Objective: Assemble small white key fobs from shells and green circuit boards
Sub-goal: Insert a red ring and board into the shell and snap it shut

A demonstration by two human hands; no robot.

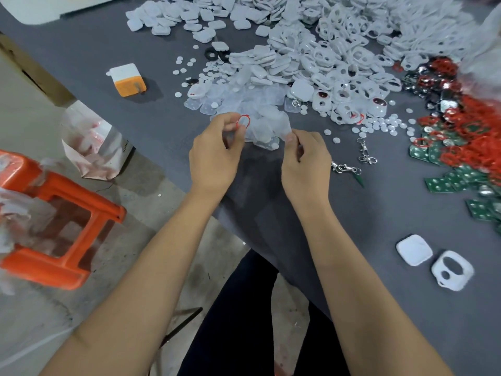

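My left hand [214, 156] pinches a thin red rubber ring [243, 121] between thumb and fingertips, held just above the table. My right hand [305, 158] pinches the edge of a translucent membrane pad [282, 128] at the front of a heap of such pads [244, 96]. White shells with cut-outs [344, 85] are piled behind. Green circuit boards [444, 183] lie at the right, with a tangle of red rings [471, 137] over them. One closed white shell half [413, 249] and one shell half with holes [452, 270] lie apart, near the right front.
The dark grey table [379, 213] has its corner by my lap. Plain white shell backs [173, 17] are heaped at the far left. Small white discs [385, 126] are scattered about. Metal clasps [364, 153], a white-and-orange block [127, 80], an orange stool [62, 221] and a plastic bag [92, 142] stand left.
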